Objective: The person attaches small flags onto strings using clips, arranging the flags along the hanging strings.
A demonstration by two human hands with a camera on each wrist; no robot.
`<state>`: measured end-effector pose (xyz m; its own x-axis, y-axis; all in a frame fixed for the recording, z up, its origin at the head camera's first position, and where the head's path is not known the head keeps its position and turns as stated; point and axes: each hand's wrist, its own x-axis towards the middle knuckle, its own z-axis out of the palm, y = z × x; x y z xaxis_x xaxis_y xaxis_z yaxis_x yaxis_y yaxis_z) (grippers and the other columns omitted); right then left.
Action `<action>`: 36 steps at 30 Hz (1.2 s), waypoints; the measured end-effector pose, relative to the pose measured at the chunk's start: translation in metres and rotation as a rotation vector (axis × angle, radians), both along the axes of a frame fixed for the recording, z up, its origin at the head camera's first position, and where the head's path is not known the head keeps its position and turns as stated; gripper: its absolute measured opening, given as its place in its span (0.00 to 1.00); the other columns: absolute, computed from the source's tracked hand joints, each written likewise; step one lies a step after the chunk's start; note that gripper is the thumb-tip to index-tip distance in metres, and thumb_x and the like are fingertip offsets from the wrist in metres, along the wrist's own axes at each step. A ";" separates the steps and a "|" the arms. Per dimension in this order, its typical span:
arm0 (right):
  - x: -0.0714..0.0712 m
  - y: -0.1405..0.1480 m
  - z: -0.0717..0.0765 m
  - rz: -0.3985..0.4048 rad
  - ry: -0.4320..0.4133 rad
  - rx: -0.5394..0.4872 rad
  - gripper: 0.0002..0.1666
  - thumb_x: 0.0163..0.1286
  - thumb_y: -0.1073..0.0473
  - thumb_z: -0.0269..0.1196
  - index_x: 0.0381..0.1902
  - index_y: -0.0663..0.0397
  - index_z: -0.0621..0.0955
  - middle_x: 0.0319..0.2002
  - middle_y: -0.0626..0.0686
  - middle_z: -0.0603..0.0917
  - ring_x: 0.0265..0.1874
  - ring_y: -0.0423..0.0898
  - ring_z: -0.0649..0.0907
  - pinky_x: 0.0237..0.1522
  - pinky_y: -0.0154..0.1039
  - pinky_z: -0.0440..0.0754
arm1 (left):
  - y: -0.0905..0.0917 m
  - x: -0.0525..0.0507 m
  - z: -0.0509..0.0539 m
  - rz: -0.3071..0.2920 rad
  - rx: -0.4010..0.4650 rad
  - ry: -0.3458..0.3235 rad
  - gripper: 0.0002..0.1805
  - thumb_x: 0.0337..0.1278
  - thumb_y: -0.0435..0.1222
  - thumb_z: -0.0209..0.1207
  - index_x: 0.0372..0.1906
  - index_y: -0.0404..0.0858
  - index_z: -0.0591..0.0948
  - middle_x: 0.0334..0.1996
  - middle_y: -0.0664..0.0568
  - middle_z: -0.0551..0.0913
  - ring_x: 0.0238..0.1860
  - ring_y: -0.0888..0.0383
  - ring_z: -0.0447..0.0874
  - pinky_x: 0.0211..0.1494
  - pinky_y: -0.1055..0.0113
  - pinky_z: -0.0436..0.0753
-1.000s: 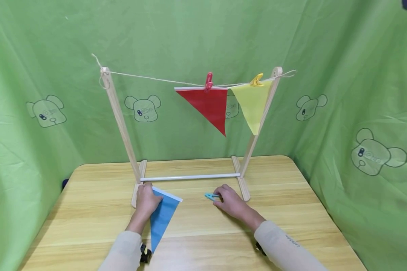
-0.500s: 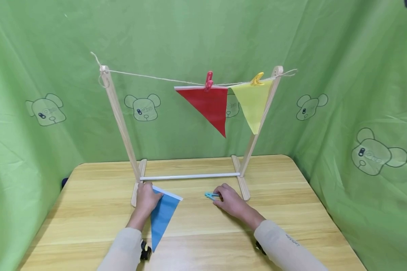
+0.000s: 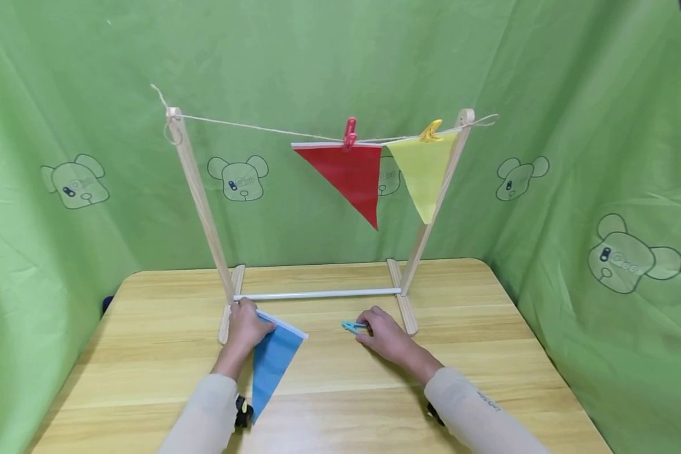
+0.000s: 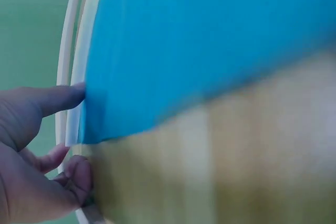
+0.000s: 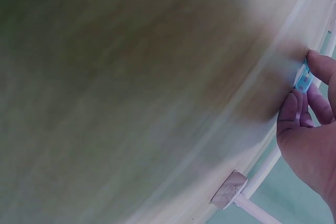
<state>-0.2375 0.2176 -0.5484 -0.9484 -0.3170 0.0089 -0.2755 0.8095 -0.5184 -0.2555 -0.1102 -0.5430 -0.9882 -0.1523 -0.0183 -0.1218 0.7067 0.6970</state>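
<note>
A blue triangular flag [image 3: 273, 359] with a white top band is pinched by its upper left corner in my left hand [image 3: 247, 328], beside the stand's left foot. In the left wrist view the thumb [image 4: 63, 98] presses on the white band [image 4: 84, 61]. My right hand [image 3: 387, 337] pinches a light blue clothespin [image 3: 353, 327] just above or at the table; the right wrist view shows the clothespin [image 5: 303, 80] between thumb and fingers. On the string [image 3: 261, 128] hang a red flag [image 3: 352, 173] under a red clothespin [image 3: 349, 133] and a yellow flag [image 3: 422, 170] under a yellow clothespin [image 3: 430, 131].
A wooden stand has a left post [image 3: 201, 202], a right post [image 3: 439, 195] and a white crossbar [image 3: 318, 294] low between them. It stands on the wooden table [image 3: 477, 353]. Green curtain [image 3: 295, 63] surrounds the table at the back and sides.
The left hand has shifted very slightly away from me with the blue flag. The right hand and its clothespin stay nearly still.
</note>
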 end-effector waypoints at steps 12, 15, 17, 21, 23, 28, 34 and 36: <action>0.000 -0.001 0.002 -0.008 -0.016 -0.007 0.16 0.67 0.59 0.73 0.49 0.57 0.83 0.38 0.48 0.76 0.35 0.41 0.74 0.39 0.35 0.79 | -0.005 -0.003 0.006 -0.121 -0.073 -0.035 0.22 0.43 0.39 0.80 0.26 0.34 0.75 0.32 0.43 0.73 0.31 0.50 0.73 0.31 0.62 0.73; 0.001 0.000 0.002 -0.012 -0.013 -0.011 0.16 0.66 0.59 0.73 0.49 0.56 0.83 0.39 0.47 0.76 0.36 0.41 0.75 0.40 0.35 0.80 | -0.005 -0.005 0.001 -0.130 -0.070 -0.005 0.20 0.45 0.37 0.80 0.30 0.32 0.78 0.34 0.42 0.76 0.34 0.49 0.75 0.36 0.58 0.76; 0.000 0.000 0.002 -0.015 -0.017 -0.015 0.16 0.67 0.59 0.73 0.49 0.56 0.83 0.39 0.47 0.76 0.36 0.41 0.75 0.40 0.36 0.80 | -0.005 -0.005 -0.001 -0.132 -0.066 0.009 0.19 0.46 0.35 0.79 0.32 0.31 0.79 0.36 0.42 0.78 0.36 0.48 0.76 0.40 0.56 0.78; 0.000 0.000 0.001 -0.018 -0.035 -0.025 0.16 0.67 0.59 0.73 0.49 0.56 0.83 0.39 0.48 0.76 0.37 0.41 0.75 0.40 0.36 0.80 | -0.006 -0.004 -0.005 -0.129 -0.053 0.036 0.15 0.47 0.32 0.77 0.32 0.32 0.81 0.35 0.43 0.80 0.37 0.48 0.78 0.41 0.54 0.79; 0.001 0.000 0.002 -0.018 -0.039 -0.027 0.15 0.67 0.59 0.73 0.49 0.56 0.83 0.39 0.48 0.76 0.37 0.41 0.75 0.40 0.36 0.80 | -0.007 -0.004 -0.006 -0.127 -0.042 0.037 0.12 0.48 0.31 0.76 0.31 0.34 0.81 0.33 0.44 0.80 0.35 0.49 0.78 0.38 0.57 0.78; 0.000 0.000 0.001 -0.016 -0.039 -0.022 0.15 0.67 0.59 0.73 0.49 0.56 0.82 0.39 0.47 0.76 0.37 0.41 0.75 0.40 0.34 0.80 | -0.010 -0.004 -0.006 -0.131 -0.005 0.030 0.09 0.51 0.28 0.73 0.29 0.35 0.81 0.28 0.47 0.82 0.30 0.52 0.78 0.32 0.62 0.76; 0.000 0.000 0.000 -0.020 -0.041 -0.021 0.15 0.67 0.59 0.73 0.49 0.56 0.82 0.39 0.47 0.76 0.36 0.40 0.75 0.39 0.34 0.79 | -0.011 -0.002 -0.002 -0.147 0.058 0.036 0.07 0.49 0.27 0.72 0.27 0.35 0.82 0.25 0.49 0.81 0.28 0.54 0.77 0.31 0.65 0.76; 0.000 0.000 0.000 -0.021 -0.037 -0.025 0.15 0.67 0.59 0.73 0.48 0.56 0.82 0.39 0.47 0.76 0.36 0.41 0.75 0.39 0.35 0.80 | -0.010 -0.002 -0.001 -0.161 0.083 0.032 0.07 0.50 0.27 0.71 0.28 0.34 0.83 0.25 0.49 0.81 0.28 0.55 0.76 0.32 0.66 0.76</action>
<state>-0.2373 0.2180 -0.5481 -0.9547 -0.2972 -0.0180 -0.2391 0.8014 -0.5483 -0.2570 -0.1202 -0.5439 -0.9999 0.0091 0.0081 0.0120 0.6549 0.7556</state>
